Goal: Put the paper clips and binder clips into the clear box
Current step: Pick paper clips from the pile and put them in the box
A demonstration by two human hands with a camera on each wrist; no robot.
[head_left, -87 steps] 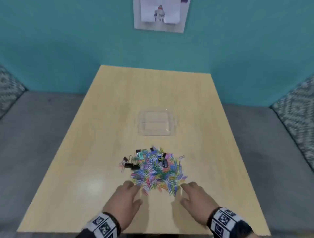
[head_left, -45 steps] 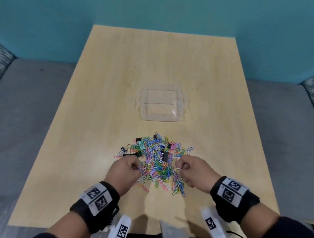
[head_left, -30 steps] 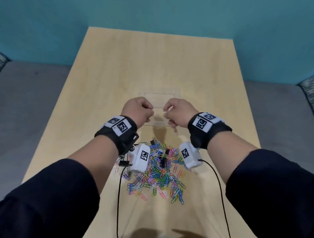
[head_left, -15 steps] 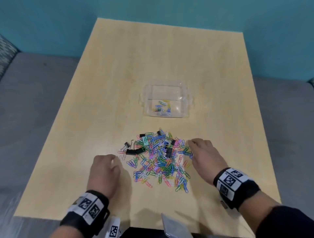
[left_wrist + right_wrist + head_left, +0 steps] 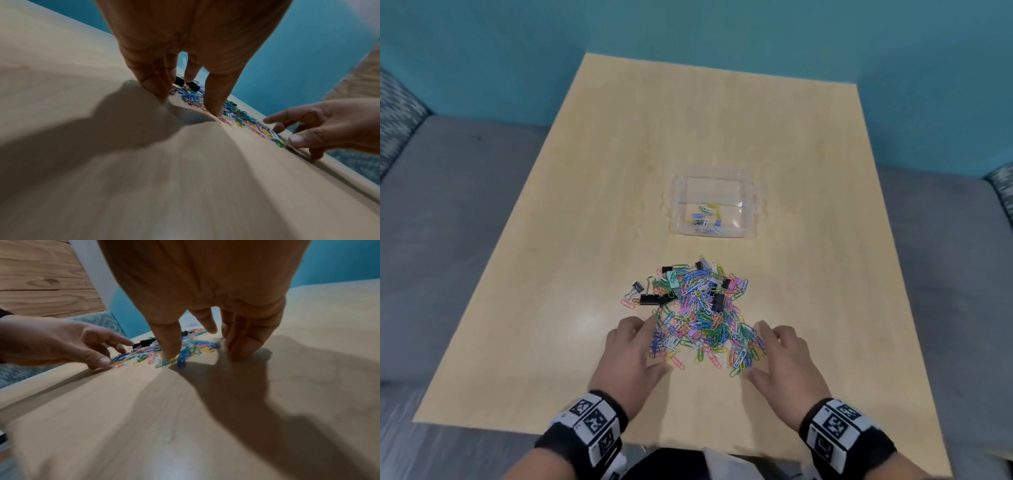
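- Left hand (image 5: 627,356): half a second ago it lay well left of the pile of clips (image 5: 697,313), fingers curled; now it sits at the pile's near-left edge, fingers spread, tips on the table (image 5: 551,274) and the outermost clips.
- Right hand (image 5: 787,365): pulled back from the pile's far-right edge to its near-right edge, fingers extended, thumb touching the nearest clips.
- Clear box (image 5: 714,206): empty 1.5 s ago; now a few paper clips (image 5: 707,219) lie on its floor.
- Pile: slightly thinner along the near side than at the start.
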